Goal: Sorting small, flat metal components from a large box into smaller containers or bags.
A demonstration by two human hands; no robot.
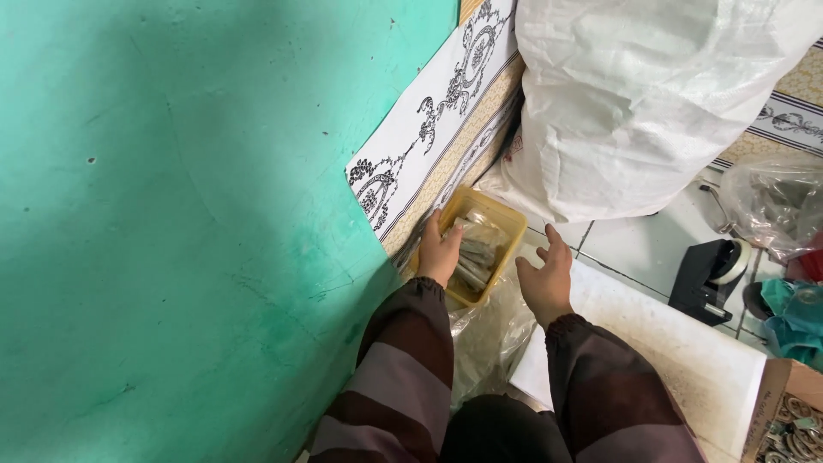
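Green wall (171, 214) — taking up the whole left half of the view, painted, scuffed and speckled. White woven sack (634, 103) — bulging, sitting at upper right, leaning over the far edge of the yellow tray. Patterned wall panel (437, 120) — white with black scrollwork, running diagonally between the green wall and the sack. White board (677, 351) — lying flat at lower right, dusted with grit, its near corner meeting a cardboard box (784, 416) that is holding metal rings. Striped sleeves (403, 377) — brown and grey, reaching forward from the bottom edge. Clear plastic bag (493, 334) — crumpled, lying between the two forearms, just under the tray. Yellow tray (506, 225) — rectangular plastic, sitting at the foot of the patterned panel and holding clear packets of grey metal pieces. Tape dispenser (710, 279) — black, standing on the tiled floor right of the board. Left hand (439, 250) — its grip closing over the tray's near-left rim, fingers curling inside. Right hand (546, 276) — hovering just right of the tray, grip spread, fingers apart and holding nothing.
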